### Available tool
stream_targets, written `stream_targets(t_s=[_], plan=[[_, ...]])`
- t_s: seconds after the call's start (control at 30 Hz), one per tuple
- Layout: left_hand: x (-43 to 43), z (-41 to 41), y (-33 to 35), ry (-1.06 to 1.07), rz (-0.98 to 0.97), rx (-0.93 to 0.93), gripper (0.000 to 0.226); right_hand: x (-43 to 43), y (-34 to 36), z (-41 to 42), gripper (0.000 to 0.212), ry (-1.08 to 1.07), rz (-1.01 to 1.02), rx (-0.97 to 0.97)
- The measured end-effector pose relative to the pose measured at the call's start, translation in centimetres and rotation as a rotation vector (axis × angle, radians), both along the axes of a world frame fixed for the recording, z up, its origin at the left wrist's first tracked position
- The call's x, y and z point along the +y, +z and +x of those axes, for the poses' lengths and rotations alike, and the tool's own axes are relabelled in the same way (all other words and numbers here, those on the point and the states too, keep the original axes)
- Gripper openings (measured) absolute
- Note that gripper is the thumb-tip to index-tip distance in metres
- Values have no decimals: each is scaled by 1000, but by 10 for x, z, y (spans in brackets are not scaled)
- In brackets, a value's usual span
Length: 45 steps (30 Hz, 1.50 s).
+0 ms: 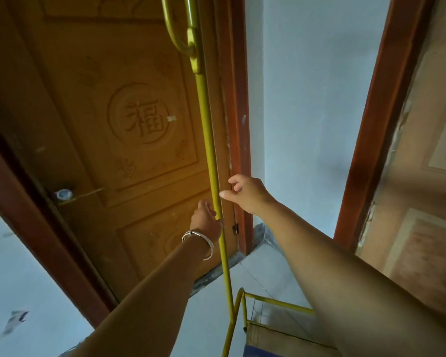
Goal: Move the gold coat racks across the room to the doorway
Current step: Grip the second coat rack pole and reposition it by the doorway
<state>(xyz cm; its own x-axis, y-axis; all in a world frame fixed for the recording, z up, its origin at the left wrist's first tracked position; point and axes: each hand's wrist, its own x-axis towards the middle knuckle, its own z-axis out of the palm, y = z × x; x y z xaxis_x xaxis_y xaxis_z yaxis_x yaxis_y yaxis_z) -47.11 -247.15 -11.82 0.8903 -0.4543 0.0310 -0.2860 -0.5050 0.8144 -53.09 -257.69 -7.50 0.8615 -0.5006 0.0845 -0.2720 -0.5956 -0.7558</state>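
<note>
Gold coat rack point(208, 140) upright at centre frame, before a carved wooden door point(113, 119), both hands at its pole.

Left hand point(207, 219), silver bangle point(200, 240) on the wrist, at lower centre against the pole's left side with fingers curled onto it; full closure around the pole not discernible, fingertips hidden behind it. Right hand point(245, 193) just right of the pole, loosely open, fingers half curled, thumb tip at or almost touching the pole, nothing enclosed. Pole running from the top edge, with a curved hook near the top centre, down to a yellow base frame at bottom centre on the pale floor point(263, 269). Reddish door frame point(238, 124) immediately right of the pole; light wall point(307, 99) beyond; second reddish frame point(379, 112) at upper right.
</note>
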Motion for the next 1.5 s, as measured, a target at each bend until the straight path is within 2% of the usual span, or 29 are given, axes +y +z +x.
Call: stream_targets(t_s=[0.13, 0.27, 0.43, 0.5, 0.6, 0.77, 0.93, 1.07, 1.2, 1.3, 1.37, 1.5], plan=[[-17, 36, -4, -52, 105, -40, 56, 0, 0, 35, 57, -3, -4, 5], [-32, 67, -7, -158, 90, 49, 16, -3, 1, 65, 24, -31, 54, -47], [-43, 94, -7, -270, 43, 136, 19, -6, 5, 86, 23, -99, 35, -19], [-50, 102, -8, -305, 28, 114, 10, -9, 7, 91, 24, -116, 41, -19], [-59, 113, -8, -334, 16, 120, 9, -17, 9, 102, 34, -140, 29, -16], [-83, 136, -10, -355, 15, 108, 11, -37, 7, 123, 36, -176, -8, -11], [-126, 161, -8, -372, -5, 128, 11, -81, 7, 150, 24, -209, -32, -25], [-162, 179, -9, -387, -32, 147, 14, -115, 7, 167, 31, -224, -44, -33], [-193, 199, -10, -397, -54, 164, 16, -146, 5, 186, 24, -224, -64, -39], [-218, 216, -10, -429, -56, 153, 17, -171, 3, 202, 31, -238, -58, -50], [-234, 227, -10, -450, -72, 175, 24, -185, 4, 211, 28, -262, -71, -54], [-271, 255, -10, -527, -108, 211, 23, -217, 6, 237, 23, -320, -90, -66]])
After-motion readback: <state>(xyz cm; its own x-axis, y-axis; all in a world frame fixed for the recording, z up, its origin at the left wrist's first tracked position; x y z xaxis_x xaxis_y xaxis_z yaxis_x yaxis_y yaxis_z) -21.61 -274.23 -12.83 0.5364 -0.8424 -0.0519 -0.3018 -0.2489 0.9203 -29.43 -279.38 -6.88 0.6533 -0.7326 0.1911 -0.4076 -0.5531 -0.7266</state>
